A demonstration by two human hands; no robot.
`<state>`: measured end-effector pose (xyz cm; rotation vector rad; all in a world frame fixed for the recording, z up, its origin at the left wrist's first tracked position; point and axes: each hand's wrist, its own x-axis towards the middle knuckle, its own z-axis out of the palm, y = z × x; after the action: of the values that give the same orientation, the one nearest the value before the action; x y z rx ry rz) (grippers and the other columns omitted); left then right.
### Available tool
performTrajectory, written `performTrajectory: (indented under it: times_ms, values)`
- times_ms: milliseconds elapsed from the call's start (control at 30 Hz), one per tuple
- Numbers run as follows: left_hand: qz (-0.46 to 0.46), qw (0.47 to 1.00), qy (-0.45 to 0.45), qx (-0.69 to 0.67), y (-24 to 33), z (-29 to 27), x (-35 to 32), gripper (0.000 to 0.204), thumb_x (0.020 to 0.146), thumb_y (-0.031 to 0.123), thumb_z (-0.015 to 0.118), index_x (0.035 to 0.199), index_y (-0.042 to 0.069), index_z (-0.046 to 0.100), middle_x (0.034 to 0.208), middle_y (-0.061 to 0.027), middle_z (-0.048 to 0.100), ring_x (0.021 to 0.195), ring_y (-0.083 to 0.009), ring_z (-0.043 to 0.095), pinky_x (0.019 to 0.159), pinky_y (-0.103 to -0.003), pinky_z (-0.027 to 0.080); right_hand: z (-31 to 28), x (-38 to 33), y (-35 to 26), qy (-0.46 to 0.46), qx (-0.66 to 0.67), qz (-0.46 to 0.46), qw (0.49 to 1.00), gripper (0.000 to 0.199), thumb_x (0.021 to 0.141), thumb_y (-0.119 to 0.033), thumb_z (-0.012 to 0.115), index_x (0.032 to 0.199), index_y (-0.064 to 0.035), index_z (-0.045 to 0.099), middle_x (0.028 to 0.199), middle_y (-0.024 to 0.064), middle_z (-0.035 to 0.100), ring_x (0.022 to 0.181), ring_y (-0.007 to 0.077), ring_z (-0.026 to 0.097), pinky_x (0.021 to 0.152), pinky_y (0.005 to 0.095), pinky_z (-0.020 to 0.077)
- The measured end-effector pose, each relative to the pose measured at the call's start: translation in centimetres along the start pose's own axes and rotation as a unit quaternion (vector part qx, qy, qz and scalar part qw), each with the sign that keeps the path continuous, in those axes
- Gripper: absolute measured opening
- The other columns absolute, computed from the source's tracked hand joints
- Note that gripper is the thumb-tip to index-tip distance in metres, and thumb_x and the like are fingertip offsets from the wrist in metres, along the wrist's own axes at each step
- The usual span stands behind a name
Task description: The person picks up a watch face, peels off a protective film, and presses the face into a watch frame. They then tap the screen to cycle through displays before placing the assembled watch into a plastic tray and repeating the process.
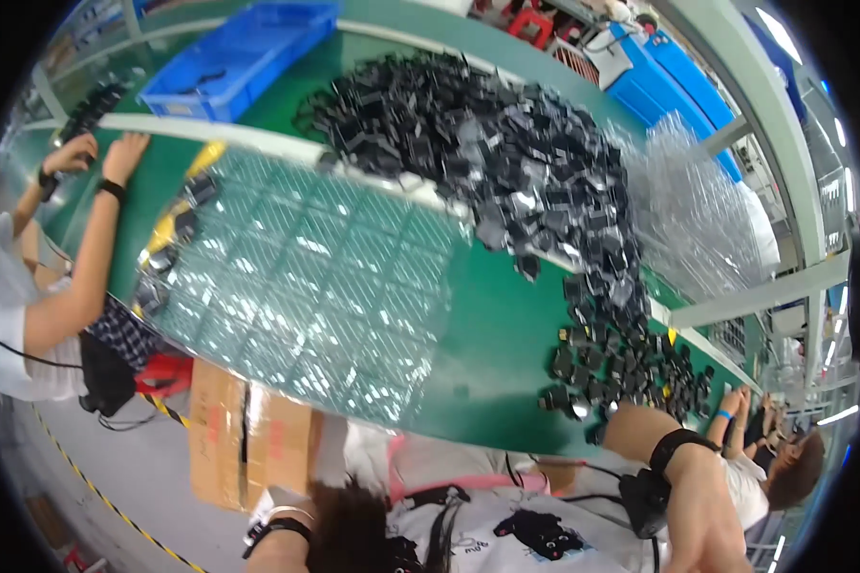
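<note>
My right hand (643, 432) reaches over the near right table edge, beside a loose group of small black connector-like pieces (631, 368). A black strap circles its wrist, and its fingers are not clearly visible. My left hand (279, 504) is low at the lower edge, by a cardboard box, with a dark band and a bracelet at the wrist. A pale white patch lies there, and its fingers cannot be made out. A clear plastic tray sheet (306, 286) with rows of square pockets lies on the green table (502, 353), left of the pieces.
A big heap of black parts (487, 143) spreads along the far side. Beyond it are a blue bin (244, 62) and stacked clear trays (707, 201). A co-worker's arms (96, 239) are at left; black pieces (186, 224) line the sheet's left edge. A cardboard box (248, 435) stands below.
</note>
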<state>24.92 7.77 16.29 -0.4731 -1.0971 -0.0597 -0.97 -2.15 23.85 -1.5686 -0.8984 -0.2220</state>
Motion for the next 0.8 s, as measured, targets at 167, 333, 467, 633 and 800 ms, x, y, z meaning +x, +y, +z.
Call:
performTrajectory:
  times_ms: [167,333,467,633,800]
  values:
    - [-0.182,0.967,0.176,0.007,3.5,-1.6,-5.4,0.010,0.087,0.016,0.055,0.096,0.014,0.058,0.085,-0.0076,0.057,0.078,-0.0209,0.053,0.067,-0.036,0.045,-4.5,-3.0,5.8,-0.076,0.109,0.014,0.991,0.032,0.094,-0.021,0.044,0.120,-0.0090,0.058,0.123,0.0168,0.055,0.106,0.0314,0.057,0.085,0.0414,0.0465]
    - [-0.472,0.800,0.245,0.279,1.6,-4.4,-11.6,0.011,0.084,0.004,0.054,0.091,0.008,0.061,0.089,-0.0085,0.064,0.085,-0.0215,0.058,0.072,-0.034,0.045,-10.1,-4.0,8.5,0.136,-0.127,0.332,0.925,0.034,0.088,-0.010,0.058,0.120,-0.0017,0.056,0.114,0.0166,0.060,0.109,0.0312,0.057,0.094,0.0405,0.0435]
    - [-0.522,0.670,0.029,0.527,2.8,-7.1,-14.4,0.017,0.079,-0.001,0.055,0.093,0.005,0.063,0.101,-0.0090,0.063,0.099,-0.0265,0.056,0.088,-0.039,0.041,-17.0,-5.9,14.9,0.204,-0.377,0.402,0.809,0.050,0.084,-0.020,0.064,0.128,-0.0013,0.048,0.122,0.0177,0.055,0.114,0.0312,0.053,0.100,0.0389,0.0393]
    - [-0.515,0.444,-0.252,0.689,0.8,-6.5,-14.8,0.024,0.078,0.004,0.057,0.101,0.005,0.063,0.111,-0.0097,0.062,0.110,-0.0307,0.054,0.095,-0.041,0.038,-24.7,-8.6,22.5,0.236,-0.513,0.433,0.703,0.070,0.075,-0.030,0.074,0.134,-0.0103,0.043,0.137,0.0166,0.040,0.129,0.0342,0.037,0.103,0.0410,0.0363]
    - [-0.538,0.427,-0.229,0.689,0.5,-6.8,-15.3,0.026,0.078,0.006,0.058,0.104,0.007,0.063,0.117,-0.0092,0.060,0.114,-0.0302,0.052,0.096,-0.042,0.037,-27.7,-8.8,27.6,0.205,-0.602,0.556,0.535,0.073,0.067,-0.040,0.078,0.130,-0.0233,0.048,0.138,0.0134,0.037,0.130,0.0424,0.029,0.100,0.0462,0.0384]
